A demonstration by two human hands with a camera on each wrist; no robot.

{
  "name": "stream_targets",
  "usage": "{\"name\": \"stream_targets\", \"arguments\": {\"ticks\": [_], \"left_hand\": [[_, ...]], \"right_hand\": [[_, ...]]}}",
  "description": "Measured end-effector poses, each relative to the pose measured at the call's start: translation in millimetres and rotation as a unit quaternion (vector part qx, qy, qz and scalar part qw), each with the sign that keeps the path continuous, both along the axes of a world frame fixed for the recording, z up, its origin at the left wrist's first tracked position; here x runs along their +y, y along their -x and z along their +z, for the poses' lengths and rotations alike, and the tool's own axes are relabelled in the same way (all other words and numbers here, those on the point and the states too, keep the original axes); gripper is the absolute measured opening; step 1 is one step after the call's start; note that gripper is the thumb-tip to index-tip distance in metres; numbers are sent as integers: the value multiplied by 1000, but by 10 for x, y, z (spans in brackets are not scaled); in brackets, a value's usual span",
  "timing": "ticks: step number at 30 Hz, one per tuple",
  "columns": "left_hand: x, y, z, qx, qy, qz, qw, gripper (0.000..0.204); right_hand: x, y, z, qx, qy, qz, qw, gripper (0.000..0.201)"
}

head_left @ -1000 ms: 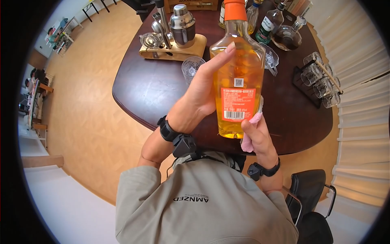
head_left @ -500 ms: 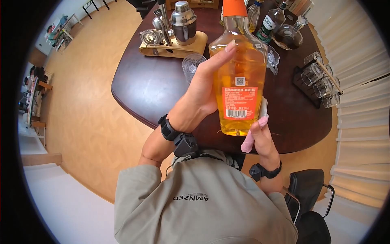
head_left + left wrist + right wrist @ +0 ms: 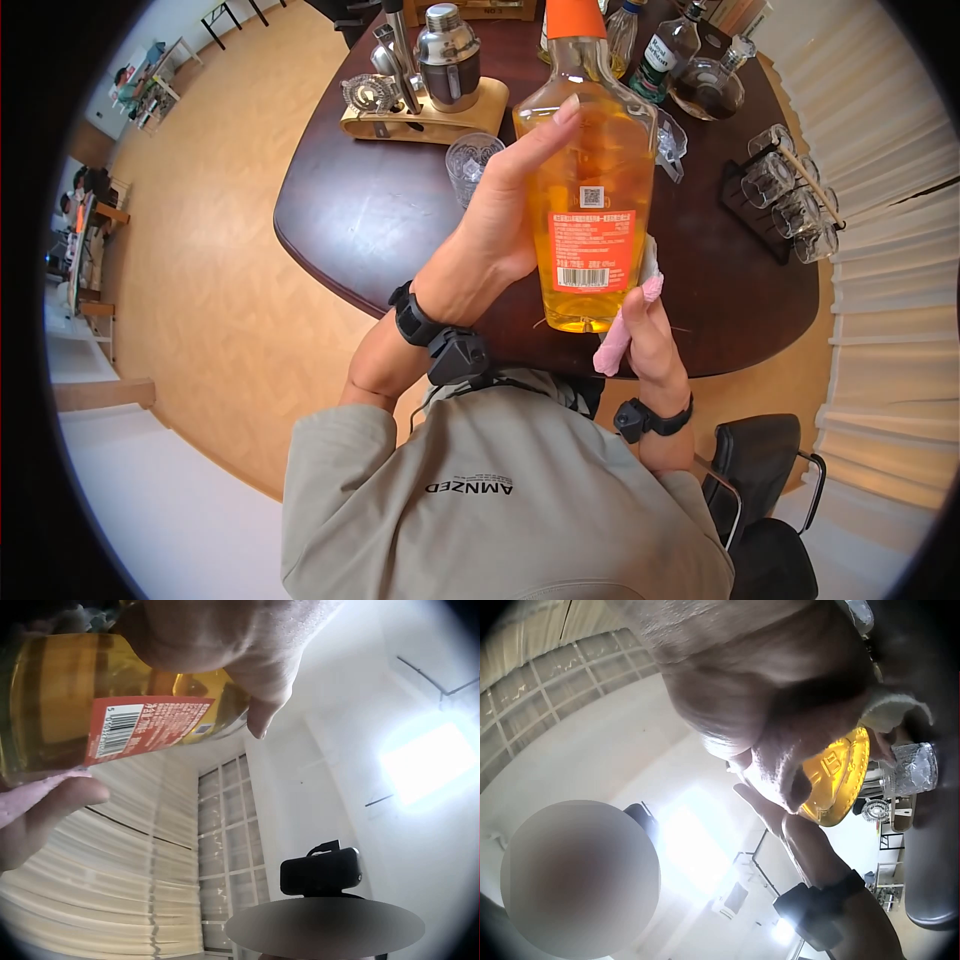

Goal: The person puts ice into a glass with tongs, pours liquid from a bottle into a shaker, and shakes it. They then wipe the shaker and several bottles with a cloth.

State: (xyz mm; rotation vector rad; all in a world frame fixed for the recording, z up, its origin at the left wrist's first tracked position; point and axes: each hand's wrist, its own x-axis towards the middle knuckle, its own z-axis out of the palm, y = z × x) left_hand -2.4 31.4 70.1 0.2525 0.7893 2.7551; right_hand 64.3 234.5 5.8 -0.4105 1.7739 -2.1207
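An amber liquor bottle (image 3: pixel 612 165) with an orange cap and orange back label stands upright before me in the head view, held up over the table. My left hand (image 3: pixel 508 215) grips it from the left, thumb lying across its shoulder. At the lower right edge my right hand (image 3: pixel 652 345) pinches a pink cloth (image 3: pixel 612 348) against the glass; the fingers behind the bottle are hidden. The left wrist view shows the label (image 3: pixel 142 727) and barcode close up, with the cloth at the bottle's bottom. In the right wrist view the bottle's yellow base (image 3: pixel 841 776) shows beyond the right hand.
On the dark table (image 3: pixel 350 220) a patterned glass (image 3: pixel 468 165) stands left of the bottle, before a wooden bar-tool stand (image 3: pixel 430 125) with a shaker (image 3: pixel 450 60). Behind are more bottles (image 3: pixel 668 55) and a decanter (image 3: pixel 708 90). A glass rack (image 3: pixel 785 200) stands at right.
The right hand with the cloth has slid outward, its thumb shifting from the label's lower corner to the bottle's right edge. The bottle has risen slightly; the left hand's grip is unchanged.
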Motion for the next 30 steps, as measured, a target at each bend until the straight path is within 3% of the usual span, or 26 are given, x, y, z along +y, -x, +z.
{"name": "stream_targets", "arguments": {"ticks": [12,15,18,22,24,30], "left_hand": [[-27,12,-33,-15,-1,-27,1000,45],[-29,15,-37,-5,0,-30,1000,45],[-26,11,-28,-9,0,-26,1000,46],[-11,0,-3,-9,11,-29,999,48],[-12,-12,3,-8,20,-21,1000,48],[11,-40,25,-12,57,-31,998,51]], "right_hand": [[17,32,10,-13,-10,37,999,93],[-114,-8,33,15,23,-22,999,93],[-83,19,76,-2,31,24,999,95],[-131,27,152,-7,24,9,1000,96],[-142,51,84,-9,98,9,995,85],[-146,71,69,6,58,-39,998,79]]}}
